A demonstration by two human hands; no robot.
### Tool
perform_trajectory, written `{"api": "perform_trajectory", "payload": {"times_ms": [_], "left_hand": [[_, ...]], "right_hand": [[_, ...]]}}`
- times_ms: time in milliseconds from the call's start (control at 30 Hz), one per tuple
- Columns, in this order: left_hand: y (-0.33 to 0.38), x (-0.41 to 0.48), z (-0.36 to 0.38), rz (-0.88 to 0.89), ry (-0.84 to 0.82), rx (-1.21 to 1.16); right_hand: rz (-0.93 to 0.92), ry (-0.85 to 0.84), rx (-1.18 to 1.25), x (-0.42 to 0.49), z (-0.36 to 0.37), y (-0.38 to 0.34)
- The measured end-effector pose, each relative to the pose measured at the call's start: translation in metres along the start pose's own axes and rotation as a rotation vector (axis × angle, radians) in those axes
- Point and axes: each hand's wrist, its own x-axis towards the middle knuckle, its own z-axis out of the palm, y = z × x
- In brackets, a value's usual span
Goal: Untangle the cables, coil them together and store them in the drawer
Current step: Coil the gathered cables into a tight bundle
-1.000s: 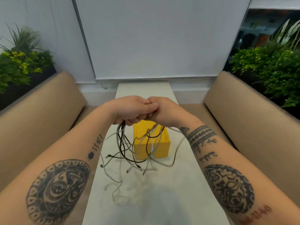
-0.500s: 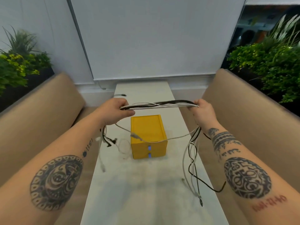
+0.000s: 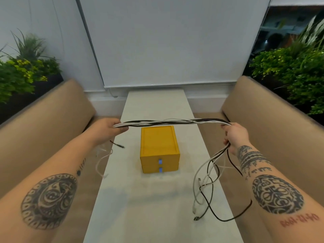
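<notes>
Hands have pulled apart: left hand [image 3: 107, 130] and right hand [image 3: 235, 135] each have fingers clamped on the cables [image 3: 171, 122], now stretched straight above the yellow drawer box [image 3: 159, 148] on the table [image 3: 157, 207], so coiling looks next and the drawers are shut.

2 forearms spread apart, left grip [image 3: 105, 131] curled closed, right grip [image 3: 235, 136] curled closed

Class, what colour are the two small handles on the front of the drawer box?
Blue, on the yellow drawer box; the head view shows the handles.
</notes>
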Motion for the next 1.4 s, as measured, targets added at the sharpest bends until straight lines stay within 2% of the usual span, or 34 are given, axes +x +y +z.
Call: {"api": "perform_trajectory", "payload": {"times_ms": [133, 267, 433, 567, 667, 733, 900, 1000, 1067, 1133, 1233, 1300, 1400], "left_hand": [[-0.007, -0.007, -0.003, 0.046, -0.147, -0.133], [0.001, -0.009, -0.011, 0.041, -0.075, -0.354], [0.022, -0.006, -0.027, 0.090, -0.040, -0.289], [0.050, -0.001, -0.030, 0.138, -0.052, -0.100], [0.070, 0.000, -0.029, 0.184, -0.037, -0.003], [0.081, 0.000, -0.026, 0.205, -0.047, 0.076], [0.102, 0.002, -0.013, 0.247, -0.104, 0.166], [0.109, 0.004, -0.008, 0.272, -0.099, 0.162], [0.105, 0.005, -0.011, 0.267, -0.113, 0.143], [0.096, 0.004, -0.015, 0.262, -0.154, 0.136], [0.080, 0.000, -0.020, 0.268, -0.203, 0.127], [0.072, -0.002, -0.020, 0.269, -0.246, 0.083], [0.054, -0.002, -0.018, 0.242, -0.291, -0.112]], "right_hand": [[0.136, -0.035, 0.027, 0.009, -0.004, 0.012], [0.218, -0.098, -0.084, 0.016, -0.005, 0.041], [0.284, -0.286, -0.214, 0.000, -0.002, 0.083], [0.256, -0.466, -0.562, -0.009, -0.005, 0.096], [0.146, -0.584, -0.773, -0.011, 0.001, 0.084], [0.030, -0.628, -0.809, -0.016, 0.014, 0.063], [-0.519, -0.813, -0.693, -0.078, 0.074, -0.025], [-0.711, -0.803, -0.512, -0.124, 0.112, -0.054], [-0.745, -0.723, -0.531, -0.137, 0.127, -0.059], [-0.782, -0.691, -0.665, -0.137, 0.132, -0.064], [-0.843, -0.706, -0.804, -0.132, 0.131, -0.077], [-0.806, -0.761, -0.812, -0.132, 0.133, -0.084], [-0.792, -0.780, -0.823, -0.134, 0.139, -0.085]]}}
